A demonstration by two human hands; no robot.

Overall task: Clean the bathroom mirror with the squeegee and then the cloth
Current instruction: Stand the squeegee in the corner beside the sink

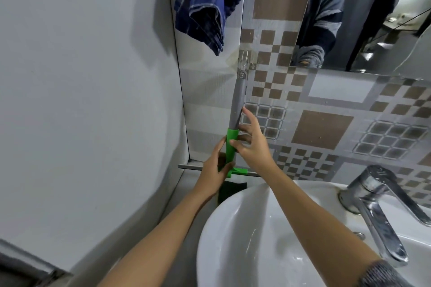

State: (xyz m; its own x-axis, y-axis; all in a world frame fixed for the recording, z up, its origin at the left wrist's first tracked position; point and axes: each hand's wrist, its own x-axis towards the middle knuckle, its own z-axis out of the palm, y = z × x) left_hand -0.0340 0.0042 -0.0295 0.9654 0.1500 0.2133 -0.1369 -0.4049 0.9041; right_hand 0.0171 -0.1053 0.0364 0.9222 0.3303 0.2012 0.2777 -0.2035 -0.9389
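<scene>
Both hands are on the tool at once. The squeegee [235,123], a long grey plastic handle with a bright green collar and a green crossbar head at the bottom, hangs upright from a small clear wall hook [243,59] on the tiled wall. Its long axis runs straight up and down, top end caught on the hook well above the fingers, blade end just below them.

The left hand [215,170] is the lower one, curled around the green collar from the left, thumb across the front and the other fingers hidden behind, so how firmly it grips I cannot tell. The right hand [250,140] comes in from the right, fingers loosely spread: the thumb rests on the green collar and the index fingertip touches the grey shaft just above it. Neither hand looks clamped tight.

The coming move, I judge, turns on that hook: the handle must rise along its own axis to clear it, and both hands sit equally near.

Smooth matte plastic, easy to hold. The glossy checked brown and grey tiles [326,128] lie behind the fingers, the mirror [373,18] up and right of them, a blue checked cloth [210,2] hanging above, and the shiny white ceramic basin [224,216] below.
</scene>
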